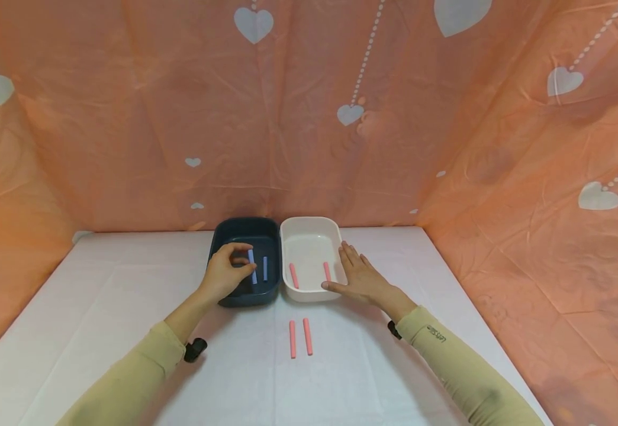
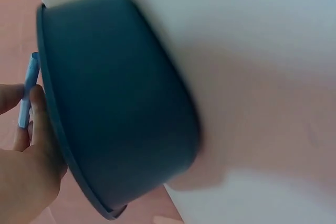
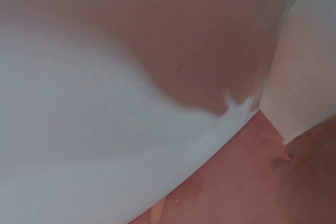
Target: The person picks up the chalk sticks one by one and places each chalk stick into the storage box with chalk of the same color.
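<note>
My left hand (image 1: 225,269) pinches a blue chalk stick (image 1: 253,266) above the dark blue tray (image 1: 247,223). The same chalk (image 2: 29,90) shows between thumb and fingers in the left wrist view, just past the tray's rim (image 2: 50,87). A second blue chalk stick (image 1: 265,268) lies inside that tray. At the right edge of the white tray (image 1: 311,222) is my right hand (image 1: 364,280), fingers extended along the rim, thumb over the near right corner. Two pink chalk sticks, one left (image 1: 293,276) and one right (image 1: 327,271), lie in the white tray.
Two more pink chalk sticks, a left one (image 1: 292,339) and a right one (image 1: 308,336), lie on the white tabletop (image 1: 234,378) before the trays. The trays stand side by side near the back edge. An orange curtain (image 1: 309,165) with hearts hangs behind.
</note>
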`<state>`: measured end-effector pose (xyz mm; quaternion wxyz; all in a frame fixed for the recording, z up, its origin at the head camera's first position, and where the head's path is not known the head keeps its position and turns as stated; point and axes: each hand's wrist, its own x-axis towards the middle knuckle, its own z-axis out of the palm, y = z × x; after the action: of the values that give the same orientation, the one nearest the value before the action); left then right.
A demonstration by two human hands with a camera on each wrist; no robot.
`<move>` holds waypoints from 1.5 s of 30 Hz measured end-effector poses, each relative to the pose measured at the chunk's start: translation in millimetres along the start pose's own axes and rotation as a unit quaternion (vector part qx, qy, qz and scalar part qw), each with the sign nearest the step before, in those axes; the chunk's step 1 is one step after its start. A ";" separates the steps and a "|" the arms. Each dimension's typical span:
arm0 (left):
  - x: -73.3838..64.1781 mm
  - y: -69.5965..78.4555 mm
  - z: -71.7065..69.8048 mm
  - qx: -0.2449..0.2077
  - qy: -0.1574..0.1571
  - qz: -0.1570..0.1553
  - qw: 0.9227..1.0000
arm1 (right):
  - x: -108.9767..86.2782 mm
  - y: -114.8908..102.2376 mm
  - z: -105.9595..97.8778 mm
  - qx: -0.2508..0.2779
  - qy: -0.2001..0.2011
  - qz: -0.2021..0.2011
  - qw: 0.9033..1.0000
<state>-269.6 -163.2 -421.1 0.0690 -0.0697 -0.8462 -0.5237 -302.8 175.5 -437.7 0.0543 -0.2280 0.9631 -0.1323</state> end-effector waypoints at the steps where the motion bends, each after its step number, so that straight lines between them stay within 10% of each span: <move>1: 2.5 -0.9 -0.4 0.005 -0.003 -0.004 1.000 | 0.2 0.0 -0.1 -0.001 0.000 0.000 1.000; 19: 40.3 -28.8 3.0 0.041 -0.097 -0.064 0.992 | -0.2 -1.6 -0.7 0.005 -0.002 0.006 1.000; 45: 56.4 -40.7 13.0 0.151 -0.111 -0.067 0.980 | 1.8 1.7 1.4 0.006 -0.003 0.005 1.000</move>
<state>-333.2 -167.0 -451.9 -0.0507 -0.0591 -0.9208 -0.3822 -304.9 175.9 -439.6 0.0596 -0.2233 0.9632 -0.1371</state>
